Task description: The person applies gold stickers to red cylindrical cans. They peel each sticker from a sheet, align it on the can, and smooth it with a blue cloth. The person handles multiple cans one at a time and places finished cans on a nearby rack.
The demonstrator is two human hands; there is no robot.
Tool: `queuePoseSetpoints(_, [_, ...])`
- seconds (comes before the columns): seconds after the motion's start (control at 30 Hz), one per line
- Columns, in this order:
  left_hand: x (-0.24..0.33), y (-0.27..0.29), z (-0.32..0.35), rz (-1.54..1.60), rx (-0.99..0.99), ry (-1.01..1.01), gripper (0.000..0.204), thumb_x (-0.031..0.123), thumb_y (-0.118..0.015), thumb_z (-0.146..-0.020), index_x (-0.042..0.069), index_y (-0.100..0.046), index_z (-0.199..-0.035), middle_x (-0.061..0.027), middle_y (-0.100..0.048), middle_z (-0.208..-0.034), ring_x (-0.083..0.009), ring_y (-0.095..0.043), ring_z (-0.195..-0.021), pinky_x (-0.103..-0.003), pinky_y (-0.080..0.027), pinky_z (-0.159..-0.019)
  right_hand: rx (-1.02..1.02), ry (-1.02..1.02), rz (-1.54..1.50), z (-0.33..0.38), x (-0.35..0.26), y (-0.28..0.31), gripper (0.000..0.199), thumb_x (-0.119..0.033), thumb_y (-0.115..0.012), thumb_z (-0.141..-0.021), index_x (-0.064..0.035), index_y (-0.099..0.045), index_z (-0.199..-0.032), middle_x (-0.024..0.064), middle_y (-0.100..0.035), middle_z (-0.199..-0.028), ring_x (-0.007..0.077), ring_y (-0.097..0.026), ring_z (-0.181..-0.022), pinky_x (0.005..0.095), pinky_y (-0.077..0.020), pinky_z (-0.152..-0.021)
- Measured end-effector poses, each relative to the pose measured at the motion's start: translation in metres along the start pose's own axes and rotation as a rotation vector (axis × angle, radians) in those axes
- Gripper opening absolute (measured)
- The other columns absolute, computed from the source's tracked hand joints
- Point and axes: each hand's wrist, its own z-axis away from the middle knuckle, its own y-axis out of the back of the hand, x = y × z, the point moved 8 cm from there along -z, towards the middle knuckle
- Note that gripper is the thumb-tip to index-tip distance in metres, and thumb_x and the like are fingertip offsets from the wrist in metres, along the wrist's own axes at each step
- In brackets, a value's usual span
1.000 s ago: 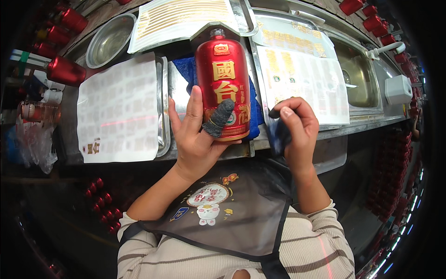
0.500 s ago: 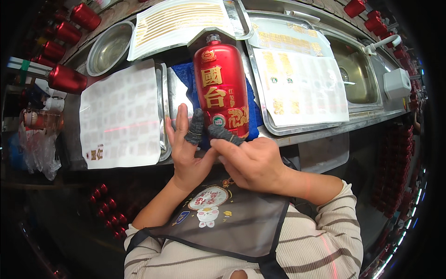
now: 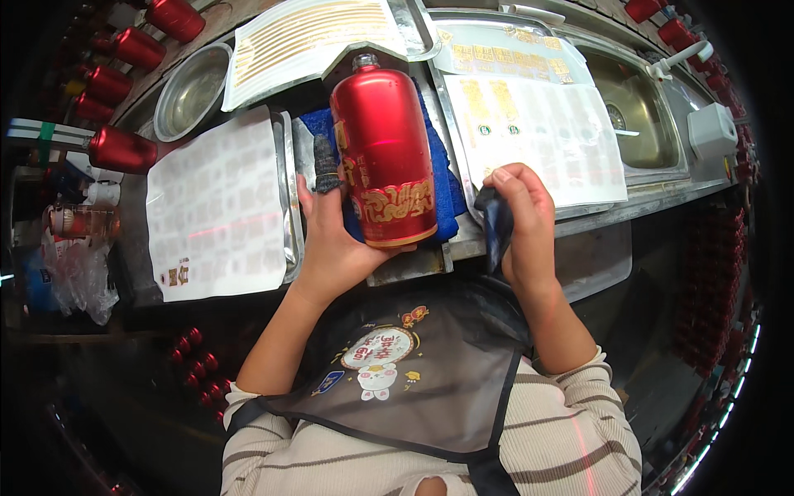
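A glossy red bottle (image 3: 387, 140) lies on a blue cloth (image 3: 447, 194), its grey neck pointing away. A gold patterned band wraps its lower part, and gold characters show along its left side. My left hand (image 3: 335, 244) holds the bottle by its lower left side and base. A dark, ribbed cover sits on one finger of that hand. To the right of the bottle, my right hand (image 3: 529, 223) is closed on a dark, shiny flat piece (image 3: 496, 221) beside the edge of the right tray. What kind of piece it is cannot be made out.
White sheets with gold decals lie on trays: one backing sheet (image 3: 219, 207) at left, a striped sheet (image 3: 314, 41) behind, another sheet (image 3: 546, 140) at right. A metal bowl (image 3: 194, 91) stands back left. A sink (image 3: 641, 124) lies far right. Red bottles (image 3: 122, 150) line the left.
The bottle has been turned, so its gold characters moved to the left side. My left hand has taken hold of it. My right hand moved right, away from the left hand, with a dark piece showing.
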Motion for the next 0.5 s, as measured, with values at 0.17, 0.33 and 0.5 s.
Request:
queuePoseSetpoints(0.17, [-0.035, -0.009, 0.012, 0.287, -0.004, 0.233, 0.091, 0.051, -0.091, -0.062, 0.005, -0.054, -0.132, -0.0122, -0.065, -0.118, -0.0350, -0.058, -0.119, -0.065, 0.002, -0.116, -0.225, 0.499, 0.465, 0.033, -0.029, -0.087, 0.016, -0.002, -0.067, -0.084, -0.0043, -0.060, -0.099, 0.0036, -0.060, -0.092, 0.0133, -0.058, -0.087, 0.0281, -0.0474, -0.081])
queuePoseSetpoints(0.33, [-0.014, -0.003, 0.002, 0.177, 0.009, 0.102, 0.092, 0.041, -0.093, -0.061, 0.004, -0.051, -0.134, -0.0151, -0.057, -0.128, -0.0324, -0.053, -0.126, -0.058, -0.014, -0.109, -0.075, 0.413, 0.614, 0.014, -0.015, -0.043, 0.017, -0.003, -0.068, -0.085, 0.0000, -0.060, -0.099, 0.0030, -0.062, -0.093, 0.0067, -0.056, -0.085, 0.0248, -0.0488, -0.076])
queuePoseSetpoints(0.5, [-0.007, 0.002, 0.001, 0.023, -0.083, 0.103, 0.096, 0.023, -0.097, -0.058, 0.003, -0.049, -0.139, -0.0170, -0.045, -0.142, -0.0296, -0.050, -0.129, -0.041, -0.047, -0.101, -0.048, 0.371, 0.531, 0.023, -0.035, -0.031, 0.015, -0.002, -0.067, -0.088, -0.0004, -0.062, -0.102, 0.0053, -0.066, -0.093, 0.0088, -0.061, -0.085, 0.0256, -0.0516, -0.075])
